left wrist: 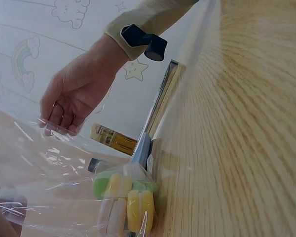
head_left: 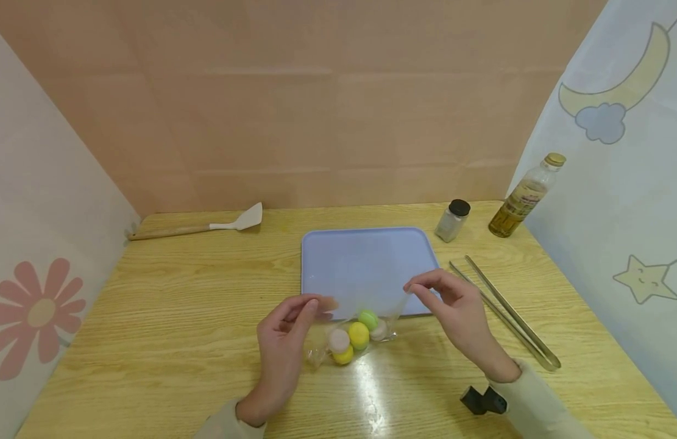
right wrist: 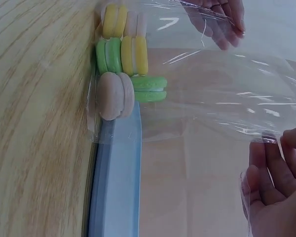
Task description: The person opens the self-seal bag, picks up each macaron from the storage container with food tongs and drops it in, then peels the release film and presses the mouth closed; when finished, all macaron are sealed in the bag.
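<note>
A clear plastic bag [right wrist: 212,91] hangs spread between my two hands, its lower end down at the table by the tray's front edge. Several macarons sit in its bottom: yellow [head_left: 359,335], green [right wrist: 149,89] and pale pinkish [right wrist: 116,96]. My left hand [head_left: 283,347] pinches the bag's upper edge on the left with thumb and fingers. On the right, my right hand [head_left: 456,311] pinches the opposite upper edge, clearly seen in the left wrist view. Behind the bag lies a blue tray [head_left: 365,256], partly hidden by the bag and fingers.
Metal tongs [head_left: 508,314] lie right of the tray. At the back right stand a small black-lidded jar [head_left: 452,221] and an oil bottle [head_left: 524,198]. A spatula [head_left: 206,228] with a wooden handle lies at the back left. Fabric-like walls surround the wooden table [head_left: 179,341].
</note>
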`<state>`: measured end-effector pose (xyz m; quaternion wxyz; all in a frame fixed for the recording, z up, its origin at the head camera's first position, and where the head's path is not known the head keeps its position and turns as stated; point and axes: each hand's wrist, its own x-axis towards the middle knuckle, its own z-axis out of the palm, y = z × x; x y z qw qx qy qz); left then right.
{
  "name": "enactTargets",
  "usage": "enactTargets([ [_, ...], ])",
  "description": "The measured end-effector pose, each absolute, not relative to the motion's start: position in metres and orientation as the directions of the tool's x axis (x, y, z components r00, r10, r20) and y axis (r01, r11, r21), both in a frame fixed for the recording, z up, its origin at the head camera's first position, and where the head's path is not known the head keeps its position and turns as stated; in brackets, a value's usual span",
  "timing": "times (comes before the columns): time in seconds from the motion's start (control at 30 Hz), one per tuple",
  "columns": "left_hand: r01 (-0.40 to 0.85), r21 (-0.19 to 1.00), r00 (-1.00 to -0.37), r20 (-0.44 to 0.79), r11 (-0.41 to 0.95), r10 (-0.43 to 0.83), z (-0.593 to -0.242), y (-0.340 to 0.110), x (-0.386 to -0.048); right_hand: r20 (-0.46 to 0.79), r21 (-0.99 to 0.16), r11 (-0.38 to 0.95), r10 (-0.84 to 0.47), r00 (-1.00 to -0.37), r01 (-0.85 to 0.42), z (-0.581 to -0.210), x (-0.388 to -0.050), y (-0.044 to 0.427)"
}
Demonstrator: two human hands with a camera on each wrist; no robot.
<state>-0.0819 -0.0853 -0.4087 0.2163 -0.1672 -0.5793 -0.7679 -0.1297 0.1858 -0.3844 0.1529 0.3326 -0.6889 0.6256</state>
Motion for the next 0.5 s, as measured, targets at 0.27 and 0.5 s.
enactTargets([
  [0.27,0.601,0.775,-0.799,0.575,-0.196,-0.174,-0.407,-0.092,-0.086,0.532,-0.822,0.107,-0.205,-0.822,-0.559,-0.385,-0.126,0.192],
  [0.5,0.58,0.792,-0.814,0.562,-0.191,-0.147,-0.404,-0.098,-0.087,0.619,-0.771,-0.022,-0.265,-0.74,-0.637,-0.383,-0.126,0.194],
])
